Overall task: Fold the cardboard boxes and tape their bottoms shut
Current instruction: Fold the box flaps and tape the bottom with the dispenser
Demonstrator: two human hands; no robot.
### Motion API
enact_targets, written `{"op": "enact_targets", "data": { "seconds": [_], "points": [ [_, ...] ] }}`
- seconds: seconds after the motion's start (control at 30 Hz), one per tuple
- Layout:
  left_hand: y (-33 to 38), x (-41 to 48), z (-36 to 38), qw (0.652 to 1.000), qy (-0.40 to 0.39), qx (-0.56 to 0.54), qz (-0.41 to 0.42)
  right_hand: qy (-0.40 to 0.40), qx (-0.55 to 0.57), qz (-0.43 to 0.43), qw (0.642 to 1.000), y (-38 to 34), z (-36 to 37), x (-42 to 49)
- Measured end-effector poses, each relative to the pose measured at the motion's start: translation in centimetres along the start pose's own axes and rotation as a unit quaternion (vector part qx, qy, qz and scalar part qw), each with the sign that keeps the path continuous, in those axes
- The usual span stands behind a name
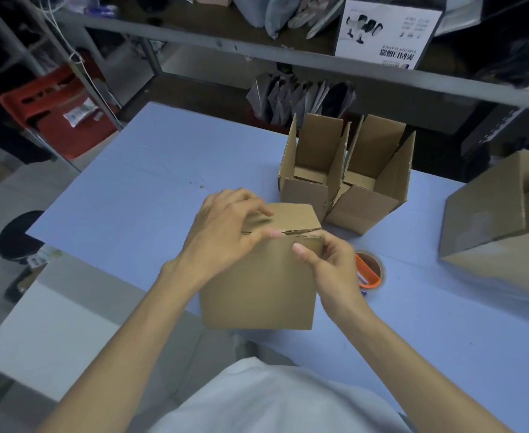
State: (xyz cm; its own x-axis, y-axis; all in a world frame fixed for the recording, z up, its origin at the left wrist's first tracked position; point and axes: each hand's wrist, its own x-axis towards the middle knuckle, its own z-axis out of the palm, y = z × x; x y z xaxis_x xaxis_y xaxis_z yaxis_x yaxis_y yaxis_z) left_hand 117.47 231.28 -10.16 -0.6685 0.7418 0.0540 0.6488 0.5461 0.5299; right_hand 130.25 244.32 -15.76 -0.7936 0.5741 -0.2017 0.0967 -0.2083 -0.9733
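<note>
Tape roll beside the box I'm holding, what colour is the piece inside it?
Orange; the head view shows the piece inside the tape roll.

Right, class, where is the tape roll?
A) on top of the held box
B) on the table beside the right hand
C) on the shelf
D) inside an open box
B: the tape roll lies on the blue table, partly hidden behind the right hand gripping the box.

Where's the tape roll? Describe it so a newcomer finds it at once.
On the blue table, find the box held nearest the camera. Just right of the right hand lies the tape roll, the only round thing among cardboard boxes, with an orange cutter.
</note>
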Motion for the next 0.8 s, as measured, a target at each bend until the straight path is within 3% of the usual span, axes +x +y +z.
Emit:
{"op": "enact_targets", "data": {
  "seconds": [0.13,0.23,0.33,0.4,0.47,0.57,0.63,0.7,0.8],
  "points": [
    [-1.7,0.8,1.5,0.998,-0.034,0.061,-0.003,0.077,0.095,0.086,0.989,1.7,0.2,0.3],
    [-3.2,2.1,3.8,0.998,-0.023,-0.034,-0.049,0.105,0.197,0.197,0.955,3.2,0.4,0.3],
    [-4.2,4.2,6.2,0.991,-0.090,-0.086,-0.054,0.152,0.250,0.277,0.915,5.1,0.5,0.2],
    [-4.7,6.2,7.3,0.985,-0.136,-0.096,-0.038,0.188,0.195,0.284,0.920,6.2,0.2,0.6],
    [-4.7,8.4,8.2,0.978,-0.188,-0.093,-0.012,0.237,0.028,0.290,0.927,7.1,-0.3,1.1],
    [-3.7,11.0,9.8,0.956,-0.287,-0.043,0.039,0.255,-0.189,0.171,0.933,7.6,-1.4,1.1],
    [-2.4,11.6,11.3,0.929,-0.362,0.008,0.076,0.192,-0.210,0.102,0.953,7.8,-1.9,1.4],
    [-1.3,11.5,12.8,0.904,-0.411,0.046,0.105,0.163,-0.205,0.100,0.960,8.0,-1.9,1.8],
    [-1.5,11.3,13.8,0.913,-0.395,0.025,0.103,0.184,-0.208,0.132,0.952,8.6,-1.6,2.6]
  ]
}}
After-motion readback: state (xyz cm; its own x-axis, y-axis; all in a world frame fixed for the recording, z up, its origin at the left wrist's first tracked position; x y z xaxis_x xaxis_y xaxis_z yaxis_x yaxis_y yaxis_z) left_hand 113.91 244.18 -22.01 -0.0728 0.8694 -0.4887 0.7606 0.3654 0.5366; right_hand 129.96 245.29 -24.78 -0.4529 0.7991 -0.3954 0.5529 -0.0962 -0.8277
